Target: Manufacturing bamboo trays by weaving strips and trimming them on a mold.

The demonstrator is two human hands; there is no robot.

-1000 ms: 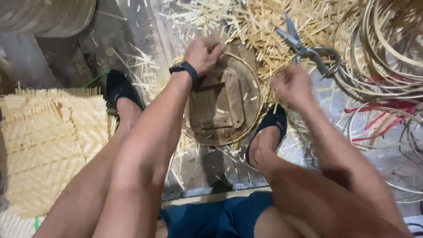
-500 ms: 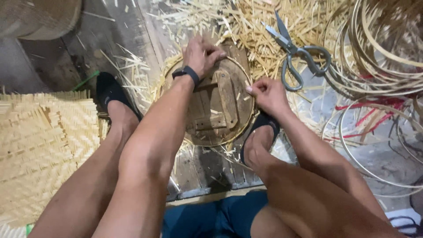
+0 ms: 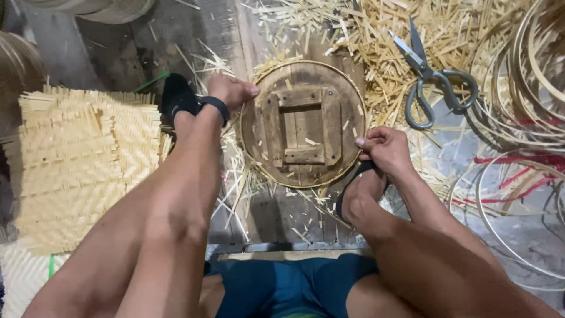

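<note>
Left hand [image 3: 232,91] curled over the top left edge of the round wooden form [image 3: 303,123], fingers pressing the thin bamboo hoop [image 3: 348,166] against the rim. Right hand [image 3: 382,147] closed at the lower right edge, pinching the same hoop tight to the wood. Black band on the left wrist [image 3: 216,106].

Round wooden form flat on the floor between the two feet, square wooden frame nailed in its middle. Hoop touching the form nearly all the way around.

Best done like this, as a guess: keep both hands on far-apart sides so the hoop cannot spring off. Press down and inward together. Slide the fingers along the rim bit by bit, never letting go with both at once. Watch out for sharp strip ends near the fingertips.

Bare legs bent at both sides, feet in black sandals [image 3: 176,97] just beside the form. Scissors [image 3: 432,82] lying up and to the right on a pile of bamboo scraps [image 3: 353,35]. More hoops [image 3: 524,70] stacked at the far right. Woven mat [image 3: 82,159] flat at the left, well apart from the hands.
</note>
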